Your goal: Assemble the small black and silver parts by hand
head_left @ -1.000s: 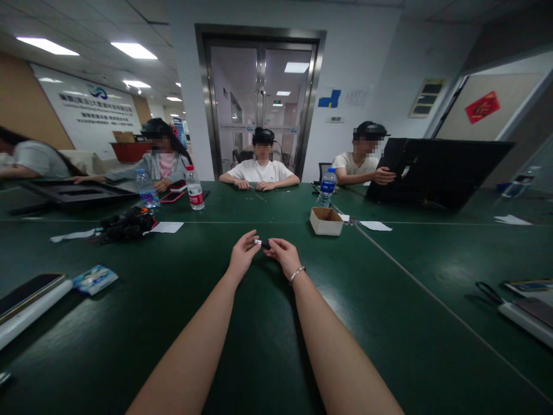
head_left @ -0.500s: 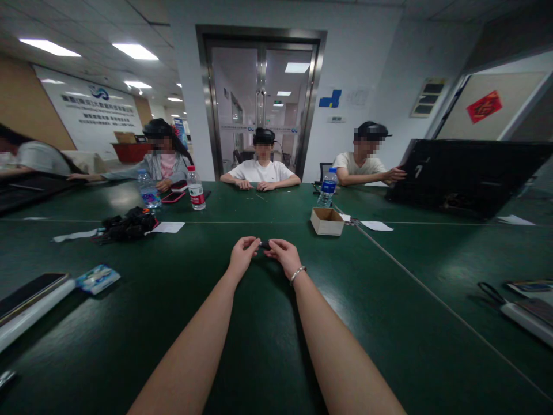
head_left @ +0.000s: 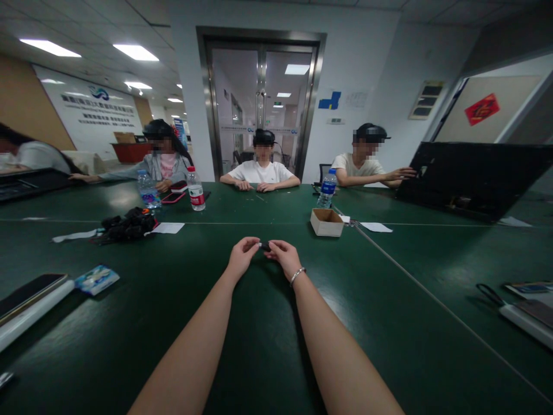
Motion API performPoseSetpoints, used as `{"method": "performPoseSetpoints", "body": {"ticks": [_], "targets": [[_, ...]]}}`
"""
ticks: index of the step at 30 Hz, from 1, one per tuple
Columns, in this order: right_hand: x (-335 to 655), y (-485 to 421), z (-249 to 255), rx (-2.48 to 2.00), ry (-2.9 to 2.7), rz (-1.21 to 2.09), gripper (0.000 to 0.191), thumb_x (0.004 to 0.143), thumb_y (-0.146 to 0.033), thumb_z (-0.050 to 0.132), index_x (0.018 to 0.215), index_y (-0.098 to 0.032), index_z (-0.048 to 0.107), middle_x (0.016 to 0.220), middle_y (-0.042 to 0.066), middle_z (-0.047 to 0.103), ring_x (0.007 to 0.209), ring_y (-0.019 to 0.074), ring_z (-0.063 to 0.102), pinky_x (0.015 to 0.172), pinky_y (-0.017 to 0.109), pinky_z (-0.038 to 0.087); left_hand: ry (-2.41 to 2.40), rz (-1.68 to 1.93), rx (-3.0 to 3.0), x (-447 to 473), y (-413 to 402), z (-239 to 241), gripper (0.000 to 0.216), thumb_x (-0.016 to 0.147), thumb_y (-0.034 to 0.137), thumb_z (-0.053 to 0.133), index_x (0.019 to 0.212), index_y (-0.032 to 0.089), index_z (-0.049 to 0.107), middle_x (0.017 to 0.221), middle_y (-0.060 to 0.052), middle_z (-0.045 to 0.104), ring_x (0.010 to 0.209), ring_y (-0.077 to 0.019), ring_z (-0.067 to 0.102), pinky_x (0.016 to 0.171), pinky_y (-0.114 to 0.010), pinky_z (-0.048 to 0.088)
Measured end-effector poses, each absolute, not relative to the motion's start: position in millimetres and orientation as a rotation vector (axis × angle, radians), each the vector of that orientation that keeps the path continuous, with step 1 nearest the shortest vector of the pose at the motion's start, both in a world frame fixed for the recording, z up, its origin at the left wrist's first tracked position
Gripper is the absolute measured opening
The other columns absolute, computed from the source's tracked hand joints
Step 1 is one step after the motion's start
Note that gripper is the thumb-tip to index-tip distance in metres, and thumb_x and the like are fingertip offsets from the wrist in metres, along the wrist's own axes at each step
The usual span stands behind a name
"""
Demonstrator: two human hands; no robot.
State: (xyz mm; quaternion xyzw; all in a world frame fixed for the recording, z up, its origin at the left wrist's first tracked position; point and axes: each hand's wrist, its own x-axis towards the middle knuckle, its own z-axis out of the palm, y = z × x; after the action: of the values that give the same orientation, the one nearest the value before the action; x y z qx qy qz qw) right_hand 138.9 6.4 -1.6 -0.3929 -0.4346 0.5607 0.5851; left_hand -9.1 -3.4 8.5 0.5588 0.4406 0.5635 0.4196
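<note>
Small black elongated object with a silvery end point(head_left: 265, 246) is held up between both hands, just above the glossy dark-green tabletop point(head_left: 268, 323). Its silvery end is pinched by the closed thumb and fingertips of the left hand point(head_left: 242, 256), and its black end is gripped by the closed thumb and fingers of the right hand point(head_left: 284, 257), above whose wrist a silver metal bracelet point(head_left: 298, 276) is worn. Much of the object is hidden by the fingers. Beyond the right hand, an open-topped cream cardboard box point(head_left: 326, 229) is seen near a blue-capped clear plastic bottle point(head_left: 327, 189).
</note>
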Motion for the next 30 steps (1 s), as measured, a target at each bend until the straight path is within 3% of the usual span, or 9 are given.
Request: {"method": "performPoseSetpoints", "body": {"ticks": [3,7,11,16,21,26,30], "targets": [[139.0,6.7,-1.9,-0.927,-1.019,1.312,0.031,0.061,-0.031,0.075,0.084,-0.013,0.064,0.066,0.003,0.068,0.058,0.0146,0.067,0.056,0.023,0.055,1.137,1.413,1.35,-12.8,-3.5,9.1,0.039,0.067,0.04,0.065,0.097,0.016,0.06,0.097,-0.009,0.062,0.081,-0.0164,0.059,0.065,-0.027,0.046],[138.6,6.1,-0.6,-0.933,-1.026,1.309,0.03,0.061,-0.029,0.075,0.083,-0.012,0.064,0.066,0.003,0.067,0.058,0.0145,0.067,0.056,0.022,0.054,1.219,1.267,1.408,-17.7,-2.9,7.6,0.036,0.073,0.047,0.056,0.084,0.013,0.062,0.078,-0.007,0.062,0.065,-0.0141,0.057,0.053,-0.024,0.042],[137.2,4.6,1.7,-0.938,-1.017,1.306,0.03,0.06,-0.03,0.075,0.081,-0.012,0.064,0.06,0.001,0.065,0.055,0.0137,0.066,0.054,0.022,0.053,1.103,1.278,1.484,-20.3,-2.6,7.0,0.04,0.067,0.04,0.066,0.099,0.017,0.059,0.093,-0.007,0.062,0.077,-0.0145,0.058,0.062,-0.024,0.044],[136.0,1.7,4.7,-0.952,-1.063,1.302,0.026,0.059,-0.026,0.075,0.079,-0.012,0.065,0.061,0.001,0.065,0.055,0.0136,0.066,0.053,0.021,0.053,1.191,1.174,1.461,-21.9,-1.8,5.9,0.039,0.074,0.05,0.055,0.085,0.013,0.06,0.075,-0.006,0.061,0.064,-0.0132,0.056,0.055,-0.025,0.042],[136.0,1.2,5.1,-0.969,-1.072,1.293,0.025,0.062,-0.025,0.073,0.081,-0.012,0.065,0.062,0.002,0.066,0.056,0.0138,0.066,0.053,0.022,0.053,1.079,1.241,1.493,-24.0,-0.9,5.2,0.045,0.068,0.042,0.065,0.105,0.019,0.056,0.1,-0.008,0.062,0.081,-0.0153,0.059,0.066,-0.026,0.045],[135.8,1.9,4.1,-0.973,-1.082,1.278,0.026,0.061,-0.025,0.074,0.081,-0.011,0.065,0.063,0.002,0.066,0.056,0.0137,0.066,0.054,0.022,0.053,1.181,1.14,1.447,-24.3,-0.8,5.1,0.04,0.075,0.051,0.053,0.085,0.013,0.06,0.075,-0.007,0.062,0.064,-0.014,0.058,0.055,-0.025,0.042],[136.4,1.9,4.0,-0.967,-1.072,1.283,0.027,0.06,-0.026,0.074,0.08,-0.012,0.065,0.063,0.002,0.066,0.056,0.0139,0.066,0.055,0.023,0.053,1.089,1.237,1.466,-24.4,-3.4,8.5,0.04,0.065,0.038,0.069,0.098,0.017,0.059,0.095,-0.007,0.063,0.083,-0.0157,0.059,0.068,-0.026,0.046]]}}
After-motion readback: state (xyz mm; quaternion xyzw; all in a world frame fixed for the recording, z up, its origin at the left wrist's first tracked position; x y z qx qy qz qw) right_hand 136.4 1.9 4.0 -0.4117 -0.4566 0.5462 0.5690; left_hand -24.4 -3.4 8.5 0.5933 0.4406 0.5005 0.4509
